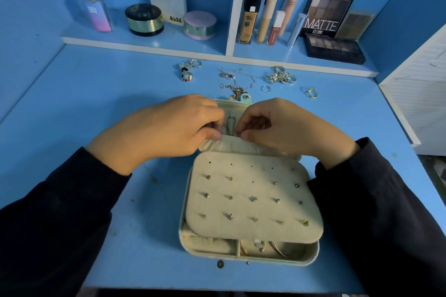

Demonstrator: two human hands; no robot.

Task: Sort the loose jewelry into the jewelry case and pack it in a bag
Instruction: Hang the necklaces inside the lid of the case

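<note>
Currently, the thin chain [229, 125] lies against the lid lining of the open jewelry case [277, 260], directly between the two sets of fingertips. The left hand [169, 128] has curled fingers; its thumb and forefinger pinch the gathered rim of the lid pocket [241, 144]. The right hand [284, 125] is likewise curled, thumb and forefinger pinching the chain at that rim. The exact contact points are hidden under the knuckles, and the chain's lower run is out of sight inside the pocket.

Nearer the wrists, the earring panel [241, 210] covers most of the case base; the studs on it are too small to identify. Below the panel, only the front strip of the compartments shows, with a bangle [277, 248] partly hidden.

Beyond the fingertips, a snap tab [245, 97] projects from the lid edge. Farther out lie tangled necklaces [235, 79], a ring cluster [281, 76] off the right fingertips, two single rings [265, 89] [311, 92], and chunky rings [188, 71] off the left fingertips.

The blue table [108, 94] offers open surface outboard of each hand. The cosmetics shelf [144, 41] bounds the far side. Both sleeves are cut off by the frame.
</note>
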